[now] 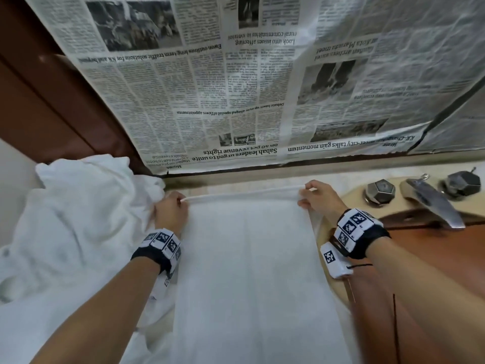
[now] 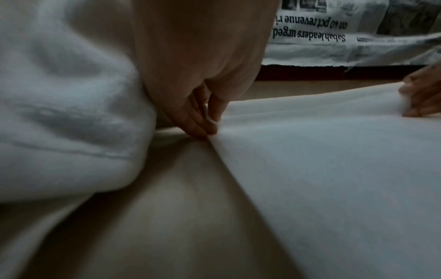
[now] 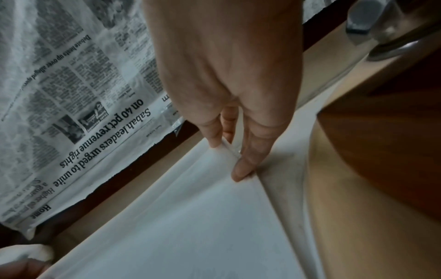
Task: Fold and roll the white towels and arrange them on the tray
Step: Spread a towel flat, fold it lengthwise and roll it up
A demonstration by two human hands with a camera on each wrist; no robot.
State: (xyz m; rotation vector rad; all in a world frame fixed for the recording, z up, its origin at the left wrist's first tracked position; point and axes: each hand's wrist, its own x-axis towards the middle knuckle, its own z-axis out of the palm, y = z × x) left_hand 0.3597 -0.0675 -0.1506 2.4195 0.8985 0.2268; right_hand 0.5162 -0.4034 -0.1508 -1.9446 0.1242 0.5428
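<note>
The white towel point(image 1: 249, 258) lies flat on the counter point(image 2: 167, 217), long axis running from the person toward the newspaper point(image 1: 210, 88). Left hand point(image 1: 170, 211) and right hand point(image 1: 319, 197) each pinch a far corner, equally near, so the far edge stretches crosswise between them. A heap of towels point(image 1: 78, 219) sits left.

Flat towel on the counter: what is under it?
The flat towel lies on a beige counter, bare beside its left edge and past its far edge. Both hands pinch its far corners: left hand, right hand. Whatever lies beneath its middle is covered.
</note>
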